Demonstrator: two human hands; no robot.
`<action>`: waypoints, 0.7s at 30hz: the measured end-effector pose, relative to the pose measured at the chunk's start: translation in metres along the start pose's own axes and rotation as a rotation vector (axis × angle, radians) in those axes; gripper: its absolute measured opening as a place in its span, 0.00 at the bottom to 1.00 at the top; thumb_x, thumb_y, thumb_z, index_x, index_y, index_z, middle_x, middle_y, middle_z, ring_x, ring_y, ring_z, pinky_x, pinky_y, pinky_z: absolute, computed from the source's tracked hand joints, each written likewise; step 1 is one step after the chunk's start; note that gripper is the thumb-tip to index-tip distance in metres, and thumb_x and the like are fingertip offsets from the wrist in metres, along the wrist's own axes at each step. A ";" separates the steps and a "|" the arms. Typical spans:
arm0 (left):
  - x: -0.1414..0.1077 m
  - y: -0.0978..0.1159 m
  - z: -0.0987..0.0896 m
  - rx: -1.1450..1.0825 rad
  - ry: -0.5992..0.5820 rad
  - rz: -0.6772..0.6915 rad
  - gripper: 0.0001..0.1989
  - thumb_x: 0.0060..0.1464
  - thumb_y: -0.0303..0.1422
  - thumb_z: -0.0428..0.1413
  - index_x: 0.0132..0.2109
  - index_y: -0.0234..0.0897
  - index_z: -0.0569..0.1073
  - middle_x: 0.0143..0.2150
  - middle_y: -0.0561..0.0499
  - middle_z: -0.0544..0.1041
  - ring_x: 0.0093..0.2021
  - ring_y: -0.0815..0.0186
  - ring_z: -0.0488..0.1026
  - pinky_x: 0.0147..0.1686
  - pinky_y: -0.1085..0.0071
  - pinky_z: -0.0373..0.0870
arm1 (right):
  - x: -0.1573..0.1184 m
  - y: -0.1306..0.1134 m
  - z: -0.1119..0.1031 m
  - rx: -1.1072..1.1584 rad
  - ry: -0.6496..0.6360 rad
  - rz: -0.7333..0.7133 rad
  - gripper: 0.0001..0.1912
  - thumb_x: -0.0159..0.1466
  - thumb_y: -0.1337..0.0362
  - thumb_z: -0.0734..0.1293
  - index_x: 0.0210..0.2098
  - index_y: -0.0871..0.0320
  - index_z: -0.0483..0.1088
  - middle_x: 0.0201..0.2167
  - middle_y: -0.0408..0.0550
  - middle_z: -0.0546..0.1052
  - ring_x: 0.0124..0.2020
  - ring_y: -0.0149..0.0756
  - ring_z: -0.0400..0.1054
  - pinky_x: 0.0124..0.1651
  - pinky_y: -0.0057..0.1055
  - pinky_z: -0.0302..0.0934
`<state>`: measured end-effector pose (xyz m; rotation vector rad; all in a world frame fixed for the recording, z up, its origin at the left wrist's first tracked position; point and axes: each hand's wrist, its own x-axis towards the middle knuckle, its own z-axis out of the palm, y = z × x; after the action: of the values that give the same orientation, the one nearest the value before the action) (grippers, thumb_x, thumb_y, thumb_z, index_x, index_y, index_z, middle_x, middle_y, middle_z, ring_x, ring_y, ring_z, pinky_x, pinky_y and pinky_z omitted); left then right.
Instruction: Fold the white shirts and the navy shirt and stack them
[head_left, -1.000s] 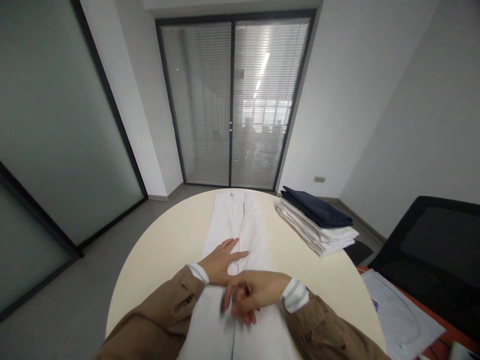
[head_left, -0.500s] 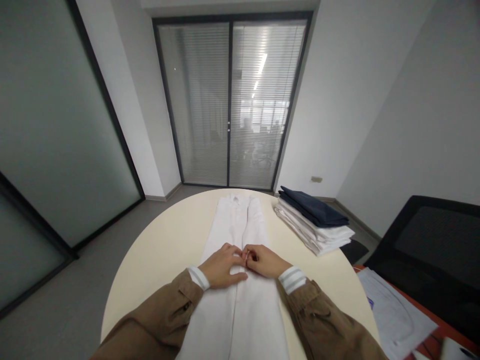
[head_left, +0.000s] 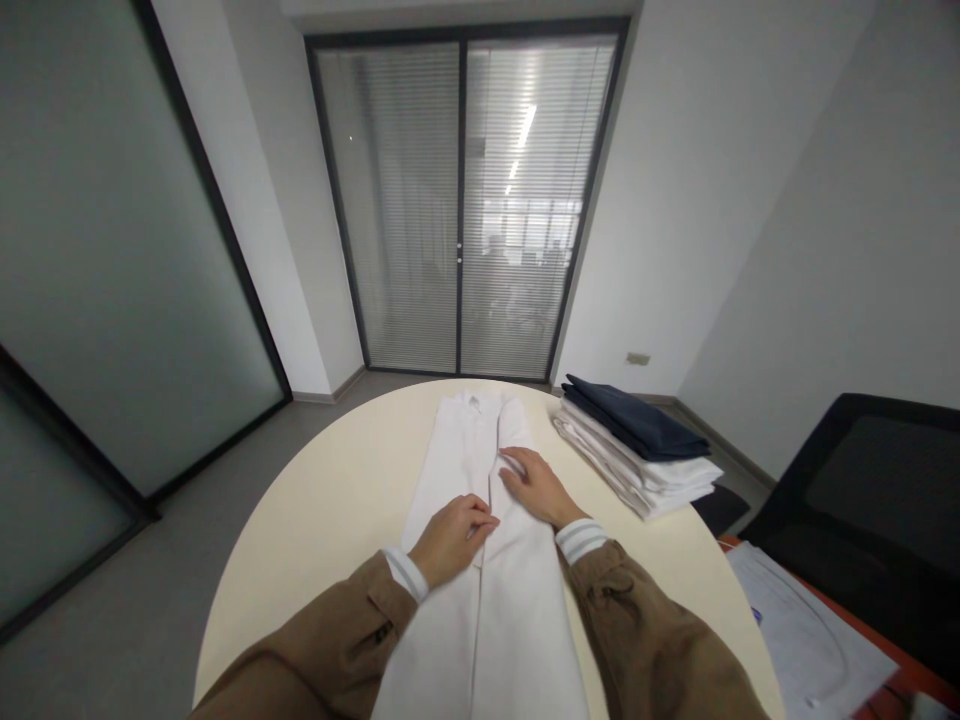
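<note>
A long white garment [head_left: 517, 610] lies lengthwise down the middle of the round cream table [head_left: 300, 520], folded narrow, with a seam or opening along its centre. My left hand [head_left: 454, 535] is at the garment's centre line, its fingers bent together; whether cloth is pinched between them is hard to see. Farther up and to the right, my right hand [head_left: 534, 484] rests on the garment with thumb and fingers apart, fingertips near the centre edge.
A stack of folded white cloths [head_left: 637, 480] with a dark blue one [head_left: 637, 415] on top sits at the table's right edge. Beyond it are a black mesh chair [head_left: 870, 500] and a white sheet [head_left: 810, 630] on a red surface. Glass doors [head_left: 459, 200] stand behind.
My right hand has moved away from my left, up the garment, and its fingers have opened. My left hand has stayed near the centre line, its thumb now closer to the fingers.
</note>
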<state>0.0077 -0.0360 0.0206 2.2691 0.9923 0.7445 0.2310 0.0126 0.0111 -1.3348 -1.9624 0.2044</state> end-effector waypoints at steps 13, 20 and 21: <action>0.009 0.003 0.001 -0.039 0.120 -0.127 0.11 0.55 0.30 0.55 0.40 0.36 0.81 0.36 0.48 0.79 0.38 0.62 0.73 0.41 0.69 0.68 | 0.033 0.034 0.010 0.153 -0.207 0.145 0.22 0.68 0.51 0.62 0.55 0.52 0.73 0.57 0.50 0.75 0.64 0.49 0.62 0.70 0.57 0.36; 0.027 -0.004 -0.009 0.001 -0.083 -0.170 0.16 0.61 0.39 0.52 0.39 0.37 0.82 0.38 0.48 0.78 0.33 0.66 0.71 0.34 0.72 0.62 | 0.052 0.073 0.018 0.193 -0.001 0.125 0.20 0.65 0.56 0.63 0.52 0.57 0.74 0.52 0.53 0.77 0.54 0.43 0.70 0.61 0.42 0.60; 0.030 -0.005 -0.011 -0.010 -0.114 -0.176 0.16 0.60 0.39 0.52 0.36 0.36 0.82 0.37 0.49 0.79 0.32 0.67 0.71 0.33 0.72 0.61 | 0.055 0.080 0.019 0.158 0.051 0.135 0.20 0.65 0.57 0.63 0.52 0.58 0.73 0.52 0.54 0.77 0.54 0.43 0.69 0.61 0.42 0.60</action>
<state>0.0149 -0.0070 0.0330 2.1559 1.1134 0.5389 0.2673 0.1003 -0.0159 -1.3562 -1.7765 0.3789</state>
